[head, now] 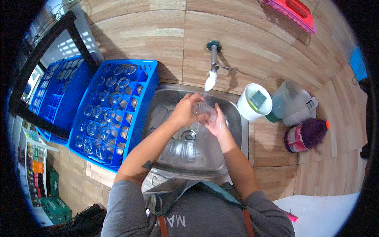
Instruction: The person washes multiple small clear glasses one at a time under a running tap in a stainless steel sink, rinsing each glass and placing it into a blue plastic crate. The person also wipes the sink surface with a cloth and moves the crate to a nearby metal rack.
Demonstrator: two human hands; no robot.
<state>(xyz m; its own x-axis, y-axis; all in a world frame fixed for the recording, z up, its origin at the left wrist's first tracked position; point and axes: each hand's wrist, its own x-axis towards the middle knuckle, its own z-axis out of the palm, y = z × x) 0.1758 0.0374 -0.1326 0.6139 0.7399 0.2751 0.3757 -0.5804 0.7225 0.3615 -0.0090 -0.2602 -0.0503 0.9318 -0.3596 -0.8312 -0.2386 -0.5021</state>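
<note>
My left hand [186, 110] is closed on one end of a clear drinking glass [207, 110], just below the running tap [213, 59]. Cupped around the other end of the glass is my right hand [215, 121]. Both hands are over a stainless steel sink [207, 160]. Several clear glasses [186, 149] lie on the sink's bottom near the drain [187, 134], and more are at its left side, partly behind my left arm. A white cloth-like sleeve [210, 81] covers the tap's outlet.
Left of the sink stands a blue divided crate [154, 66] with many glasses; other blue crates [80, 86] stand beyond. On the right are a white bucket [240, 100] holding a green-yellow sponge [257, 100], translucent plastic jugs [288, 97] and a dark purple bottle [308, 134]. A pink brush [296, 11] is above.
</note>
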